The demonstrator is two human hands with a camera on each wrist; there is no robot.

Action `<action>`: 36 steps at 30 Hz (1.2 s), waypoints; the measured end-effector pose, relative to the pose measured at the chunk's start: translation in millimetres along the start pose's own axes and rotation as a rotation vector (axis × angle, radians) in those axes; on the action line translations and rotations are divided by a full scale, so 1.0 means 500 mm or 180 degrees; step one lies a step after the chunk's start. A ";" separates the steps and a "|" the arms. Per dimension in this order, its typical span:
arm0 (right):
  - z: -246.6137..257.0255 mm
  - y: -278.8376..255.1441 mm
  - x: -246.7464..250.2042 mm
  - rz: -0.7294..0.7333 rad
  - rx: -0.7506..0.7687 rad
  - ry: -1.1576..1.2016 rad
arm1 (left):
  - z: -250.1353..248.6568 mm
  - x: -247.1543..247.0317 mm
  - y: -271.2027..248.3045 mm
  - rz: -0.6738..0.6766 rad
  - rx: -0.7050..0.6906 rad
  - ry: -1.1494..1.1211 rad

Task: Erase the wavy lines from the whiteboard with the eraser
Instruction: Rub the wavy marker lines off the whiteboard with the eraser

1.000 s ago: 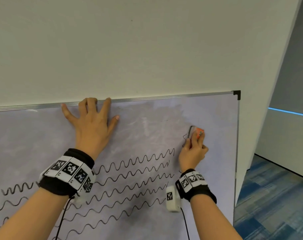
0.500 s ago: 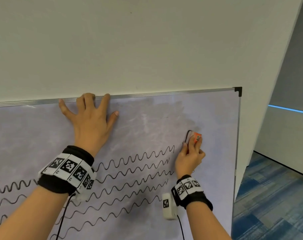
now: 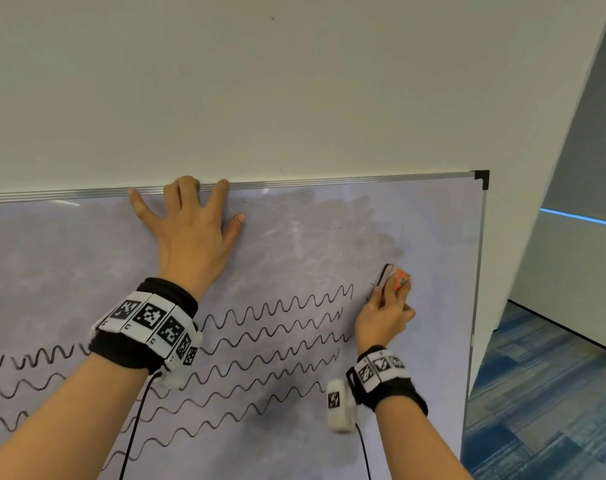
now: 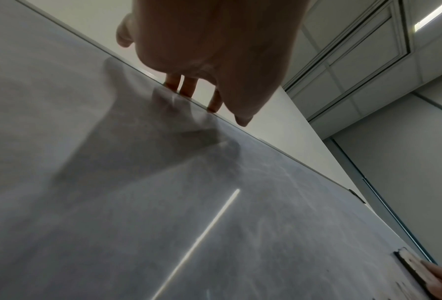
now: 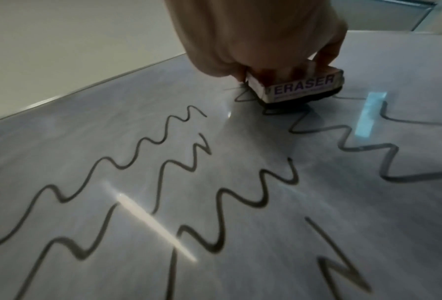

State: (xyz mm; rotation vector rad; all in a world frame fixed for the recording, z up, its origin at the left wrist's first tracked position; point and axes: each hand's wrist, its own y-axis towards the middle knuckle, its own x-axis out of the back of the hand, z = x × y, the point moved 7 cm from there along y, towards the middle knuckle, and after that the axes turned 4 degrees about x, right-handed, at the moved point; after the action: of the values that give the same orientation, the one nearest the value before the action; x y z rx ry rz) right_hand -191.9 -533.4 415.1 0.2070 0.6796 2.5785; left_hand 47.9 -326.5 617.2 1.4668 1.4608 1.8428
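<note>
Lower on the board than a second ago, the right hand [image 3: 384,315] has brought the small block eraser [image 3: 395,277], orange-backed with a white label and black felt, down to just right of the top wavy line's end. Its fingers [image 5: 325,48] curl round the eraser's sides and pinch it, felt flat against the pale grey whiteboard [image 3: 294,258] with its thin aluminium frame. From the right wrist view the label reads ERASER, and a stroke of ink runs under the felt. Left of the eraser, the black wavy marker lines [image 3: 277,306] run in rows down and leftward across the board, all stopping short of it; more strokes remain right of the eraser in the right wrist view. Above and left of the eraser the board is smeared grey with wiped ink.

Far left of the eraser, the left hand [image 3: 190,237] lies spread and flat on the board, holding nothing, fingertips [image 4: 186,85] touching the top frame rail [image 3: 329,183]. Both wrists wear black bands with square-patterned white tags [image 3: 149,318]. Right of the board lies blue patterned carpet [image 3: 544,403].
</note>
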 end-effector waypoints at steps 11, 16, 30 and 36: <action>0.021 -0.120 0.003 0.0319 0.0865 -0.0246 | -0.001 -0.002 -0.001 -0.0004 0.0012 -0.0062; -0.069 0.016 0.017 0.0085 -0.0631 0.0007 | 0.002 0.001 -0.001 0.0041 -0.0018 -0.0014; -0.086 -0.009 0.026 0.0107 -0.0625 0.0021 | 0.004 -0.001 -0.002 0.0033 -0.0025 -0.0007; -0.034 -0.094 0.010 0.0210 0.0050 -0.0100 | 0.000 -0.007 -0.002 0.0060 0.0054 -0.0030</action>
State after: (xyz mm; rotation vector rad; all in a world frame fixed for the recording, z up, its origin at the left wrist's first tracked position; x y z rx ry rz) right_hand -182.0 -502.0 376.8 0.2789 0.6927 2.6274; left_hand 48.9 -328.8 614.5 1.5002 1.4667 1.8362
